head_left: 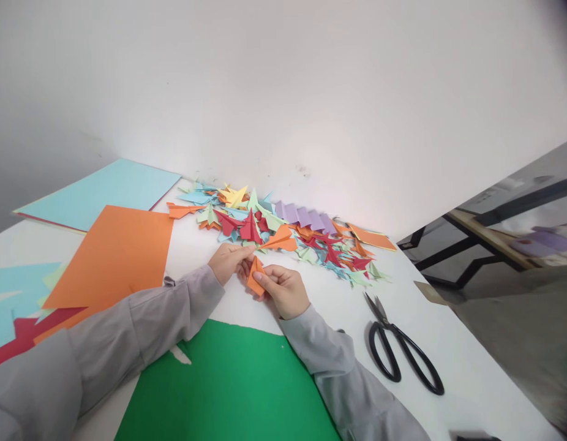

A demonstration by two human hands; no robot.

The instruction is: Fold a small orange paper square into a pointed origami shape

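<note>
A small piece of folded orange paper [255, 278] is between my two hands, above the white table. My right hand [288, 293] is closed on it, with the thumb pressed flat on its face. From the left, my left hand [229, 263] grips its upper part, the fingers partly hidden behind the paper. Just beyond my fingertips lies an orange paper plane [280, 240], at the near side of a pile of small folded paper planes [250, 228] in red, yellow, green, blue and orange.
A green sheet [232, 380] lies under my forearms. Black-handled scissors [394, 346] rest at the right, blades slightly apart. Left are an orange sheet [122, 257], light blue sheets [104, 190] and cut scraps. Purple pleated paper [304, 216] sits by the wall [283, 92].
</note>
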